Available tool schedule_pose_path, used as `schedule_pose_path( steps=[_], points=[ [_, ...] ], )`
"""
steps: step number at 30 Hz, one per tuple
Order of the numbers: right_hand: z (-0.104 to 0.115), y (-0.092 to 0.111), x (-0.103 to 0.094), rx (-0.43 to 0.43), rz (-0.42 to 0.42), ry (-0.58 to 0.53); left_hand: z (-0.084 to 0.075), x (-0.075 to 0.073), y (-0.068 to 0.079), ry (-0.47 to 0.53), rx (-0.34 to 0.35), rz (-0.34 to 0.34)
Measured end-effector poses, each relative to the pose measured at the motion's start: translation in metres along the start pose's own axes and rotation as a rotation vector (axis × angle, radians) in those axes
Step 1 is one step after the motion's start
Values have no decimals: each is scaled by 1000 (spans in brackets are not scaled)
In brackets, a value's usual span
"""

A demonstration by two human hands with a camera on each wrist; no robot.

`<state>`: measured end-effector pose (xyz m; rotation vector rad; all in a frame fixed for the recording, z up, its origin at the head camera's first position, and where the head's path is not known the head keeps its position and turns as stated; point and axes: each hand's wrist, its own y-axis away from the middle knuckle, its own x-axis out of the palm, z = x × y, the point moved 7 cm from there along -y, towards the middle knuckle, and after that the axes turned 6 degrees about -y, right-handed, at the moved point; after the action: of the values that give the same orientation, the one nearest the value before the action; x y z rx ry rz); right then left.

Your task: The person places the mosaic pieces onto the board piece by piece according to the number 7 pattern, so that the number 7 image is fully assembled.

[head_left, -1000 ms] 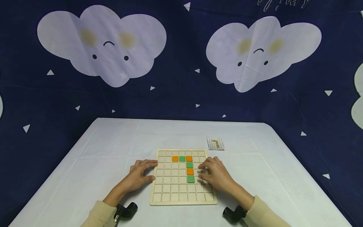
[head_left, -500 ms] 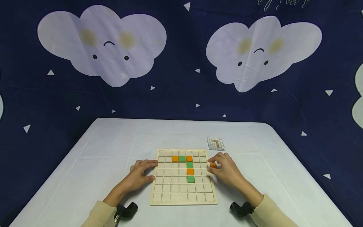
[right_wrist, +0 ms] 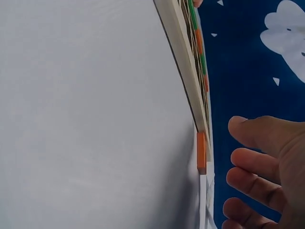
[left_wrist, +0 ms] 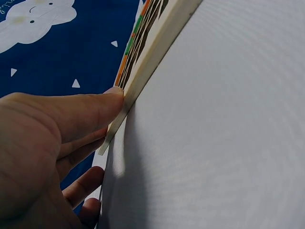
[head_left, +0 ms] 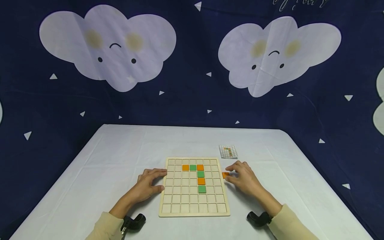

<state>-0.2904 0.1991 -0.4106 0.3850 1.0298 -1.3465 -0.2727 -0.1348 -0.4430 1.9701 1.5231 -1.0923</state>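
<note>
A wooden grid board (head_left: 194,215) lies flat on the table, with several orange and green square tiles (head_left: 193,167) set in its cells in a row and a column. My left hand (head_left: 149,184) rests against the board's left edge, thumb and fingers spread along it; in the left wrist view the thumb touches the rim. Just off the board's right edge lies a loose orange tile (head_left: 225,175), seen edge-on beside the rim in the right wrist view. My right hand (head_left: 244,178) hovers beside that tile, fingers parted and holding nothing.
A small card (head_left: 228,152) printed with a coloured grid pattern lies beyond the board's far right corner. White cloth covers the table (head_left: 105,160). A dark blue backdrop (head_left: 192,100) with clouds hangs behind it. Black devices (head_left: 135,222) are strapped to both wrists.
My right hand has moved right, from above the board's right columns to beside its edge. The loose orange tile has come into view there, and the fingers have drawn off it. My left hand stays put.
</note>
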Motion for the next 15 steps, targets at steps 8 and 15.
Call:
schedule_pose_path(
  steps=[8,15],
  points=[
    [-9,-3,1,5,2,18,0,0,0,1,2,-3],
    [-18,-7,5,41,41,30,1,-1,0,3,-10,-4]
  ],
)
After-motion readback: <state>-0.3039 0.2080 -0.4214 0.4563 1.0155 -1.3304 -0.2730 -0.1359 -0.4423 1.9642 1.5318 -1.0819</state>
